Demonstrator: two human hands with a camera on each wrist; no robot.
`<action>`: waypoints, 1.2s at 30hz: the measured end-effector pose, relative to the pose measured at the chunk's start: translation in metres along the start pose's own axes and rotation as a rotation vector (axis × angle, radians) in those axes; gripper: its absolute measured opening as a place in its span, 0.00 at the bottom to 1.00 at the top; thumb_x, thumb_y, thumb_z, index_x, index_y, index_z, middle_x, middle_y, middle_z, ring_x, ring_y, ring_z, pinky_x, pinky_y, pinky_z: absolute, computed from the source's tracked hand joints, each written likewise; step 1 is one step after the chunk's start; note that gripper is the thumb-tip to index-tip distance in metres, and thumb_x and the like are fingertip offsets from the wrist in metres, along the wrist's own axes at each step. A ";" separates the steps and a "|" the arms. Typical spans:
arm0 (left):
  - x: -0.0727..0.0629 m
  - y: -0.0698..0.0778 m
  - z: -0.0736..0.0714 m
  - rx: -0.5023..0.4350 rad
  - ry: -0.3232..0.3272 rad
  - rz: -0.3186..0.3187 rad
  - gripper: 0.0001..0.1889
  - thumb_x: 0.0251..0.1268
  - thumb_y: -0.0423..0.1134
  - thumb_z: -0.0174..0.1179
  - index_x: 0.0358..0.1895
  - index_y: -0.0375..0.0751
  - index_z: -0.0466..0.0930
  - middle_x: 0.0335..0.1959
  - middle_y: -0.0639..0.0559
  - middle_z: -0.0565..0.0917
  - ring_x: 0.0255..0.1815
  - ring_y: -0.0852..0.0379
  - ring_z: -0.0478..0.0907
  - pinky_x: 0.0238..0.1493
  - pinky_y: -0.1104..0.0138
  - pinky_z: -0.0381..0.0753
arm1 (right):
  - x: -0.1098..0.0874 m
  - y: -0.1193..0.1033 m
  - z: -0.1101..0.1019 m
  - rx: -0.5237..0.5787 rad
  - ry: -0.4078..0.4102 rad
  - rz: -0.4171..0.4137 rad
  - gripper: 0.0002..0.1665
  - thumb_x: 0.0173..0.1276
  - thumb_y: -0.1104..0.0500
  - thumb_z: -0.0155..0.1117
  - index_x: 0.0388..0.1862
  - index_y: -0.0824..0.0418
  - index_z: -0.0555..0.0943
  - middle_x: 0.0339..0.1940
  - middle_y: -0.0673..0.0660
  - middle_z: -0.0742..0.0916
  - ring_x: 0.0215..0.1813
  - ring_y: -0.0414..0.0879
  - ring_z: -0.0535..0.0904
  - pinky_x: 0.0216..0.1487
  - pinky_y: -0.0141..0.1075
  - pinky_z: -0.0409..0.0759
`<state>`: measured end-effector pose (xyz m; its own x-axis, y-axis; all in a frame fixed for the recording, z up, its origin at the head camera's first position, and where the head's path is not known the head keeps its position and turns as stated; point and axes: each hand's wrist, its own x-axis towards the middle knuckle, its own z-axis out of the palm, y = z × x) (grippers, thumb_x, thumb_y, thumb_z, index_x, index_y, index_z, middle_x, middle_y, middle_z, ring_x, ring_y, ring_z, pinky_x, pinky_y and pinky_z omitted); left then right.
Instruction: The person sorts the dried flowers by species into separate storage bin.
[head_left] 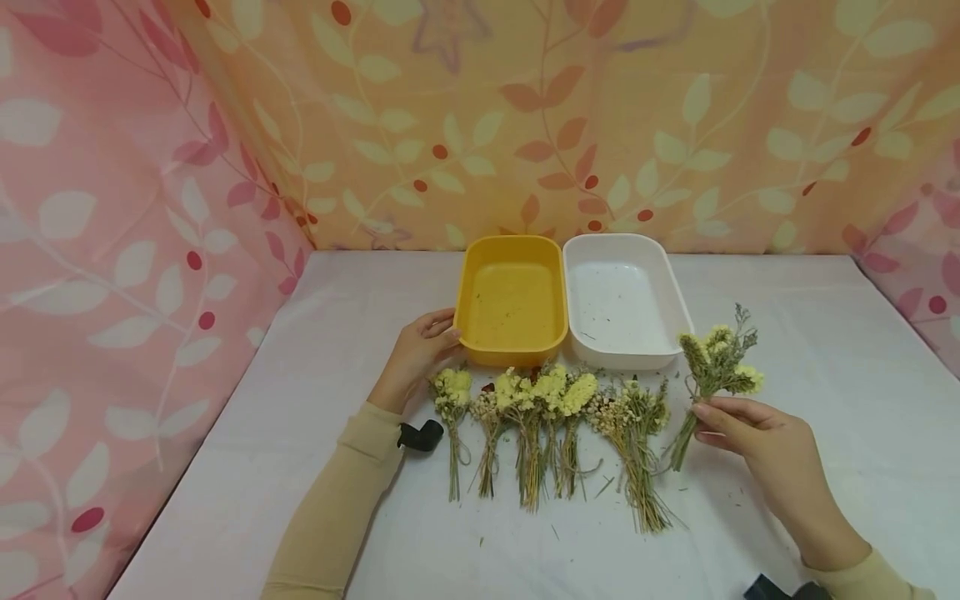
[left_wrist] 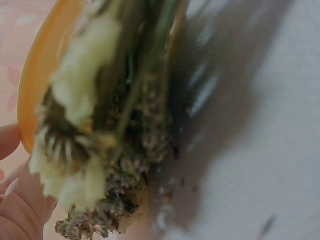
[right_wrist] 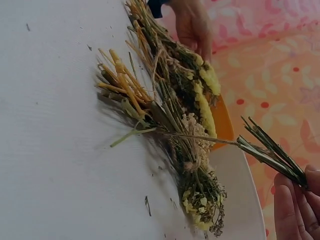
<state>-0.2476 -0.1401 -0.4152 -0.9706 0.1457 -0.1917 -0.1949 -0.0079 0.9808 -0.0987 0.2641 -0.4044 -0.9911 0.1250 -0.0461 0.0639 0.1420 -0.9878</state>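
Note:
My right hand [head_left: 765, 442] pinches the stems of a small dried flower bunch [head_left: 720, 362], raised at the right with pale yellow heads and grey-green sprigs up. In the right wrist view, twine [right_wrist: 215, 140] stretches between those stems [right_wrist: 272, 155] and a tied bunch [right_wrist: 192, 155] on the table. My left hand [head_left: 416, 358] rests its fingers against the left side of the yellow tub [head_left: 510, 357]. Close by lies a yellow-headed bunch [head_left: 453, 392], which looms blurred in the left wrist view and covers part of the tub there.
A white tub [head_left: 630, 361] stands against the yellow one, with plant crumbs in both. Several tied bunches [head_left: 528, 400] lie in a row before them, stems toward me; a thicker bunch [head_left: 633, 433] ends the row. Loose stem bits dot the white cloth [head_left: 555, 550]. Patterned curtains [head_left: 525, 125] hang behind.

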 end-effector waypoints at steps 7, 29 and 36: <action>0.000 0.001 0.001 -0.011 -0.008 -0.002 0.27 0.73 0.31 0.56 0.74 0.40 0.65 0.73 0.40 0.70 0.69 0.40 0.74 0.66 0.55 0.79 | 0.009 -0.010 0.000 -0.070 -0.011 -0.037 0.07 0.69 0.60 0.67 0.43 0.52 0.89 0.35 0.37 0.90 0.34 0.38 0.89 0.38 0.30 0.89; -0.001 0.001 0.001 0.002 0.000 -0.008 0.27 0.73 0.31 0.57 0.74 0.41 0.66 0.73 0.41 0.71 0.67 0.41 0.75 0.67 0.53 0.79 | 0.027 -0.037 0.002 -0.167 -0.059 -0.070 0.06 0.70 0.56 0.67 0.42 0.51 0.88 0.33 0.37 0.90 0.34 0.36 0.89 0.40 0.28 0.88; -0.001 0.001 0.001 -0.005 0.001 -0.004 0.28 0.73 0.31 0.57 0.74 0.40 0.66 0.72 0.40 0.71 0.67 0.40 0.75 0.67 0.54 0.79 | 0.035 -0.049 0.005 -0.183 -0.068 -0.079 0.06 0.71 0.54 0.66 0.42 0.51 0.88 0.33 0.36 0.89 0.35 0.35 0.88 0.40 0.28 0.88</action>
<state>-0.2471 -0.1397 -0.4145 -0.9699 0.1445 -0.1960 -0.1999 -0.0126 0.9797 -0.1375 0.2565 -0.3585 -0.9991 0.0406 0.0141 -0.0001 0.3253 -0.9456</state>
